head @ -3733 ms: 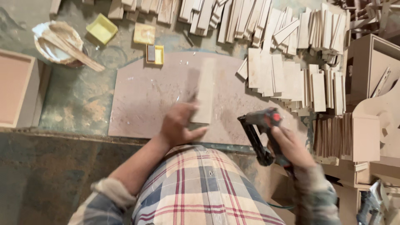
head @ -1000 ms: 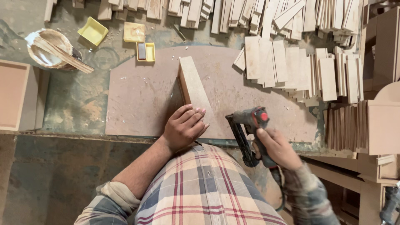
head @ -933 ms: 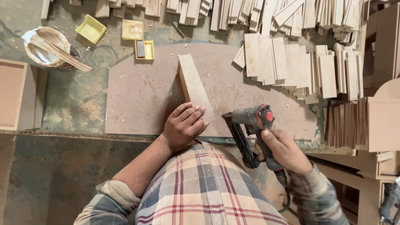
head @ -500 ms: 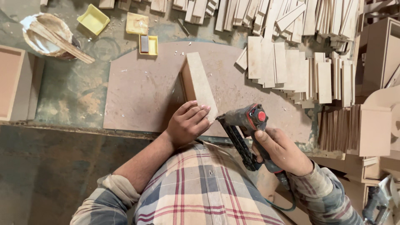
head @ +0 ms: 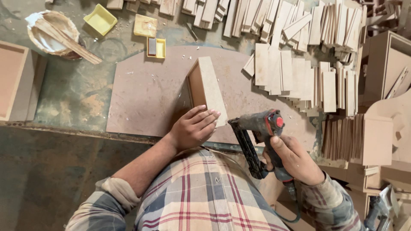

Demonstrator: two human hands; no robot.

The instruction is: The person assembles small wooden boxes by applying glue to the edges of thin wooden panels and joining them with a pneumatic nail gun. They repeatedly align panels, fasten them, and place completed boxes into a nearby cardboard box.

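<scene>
Since half a second ago the nail gun (head: 261, 141) has swung in closer to the near end of the wooden box piece (head: 207, 87); my left hand (head: 192, 128) has barely shifted.

Left hand: flat on the near end of the box piece, fingers (head: 207, 116) extended and lying close together, pressing down, not pinching. The piece stands on the brown board (head: 141, 98) that lies on the surface (head: 72, 94), roughly mid-board, long axis running away from me.

Right hand (head: 295, 160): fingers wrapped tight round the nail gun's grip. Whether the index finger sits on the trigger I cannot tell; the gun body hides it. Nose points toward the piece's near right corner, just beside my left fingertips.

Risks as I read them:
- Left fingertips sit very near the gun's nose. A shot at a slant, or one that blows out through the thin wall, could hit them.
- Piece is held by downward pressure only. A push from the gun could skid it on the dusty board and open the joint.
- Hose trails under my right wrist; a snag would jerk the aim.

Stacked wood strips (head: 299, 64) lie well apart to the right.
</scene>
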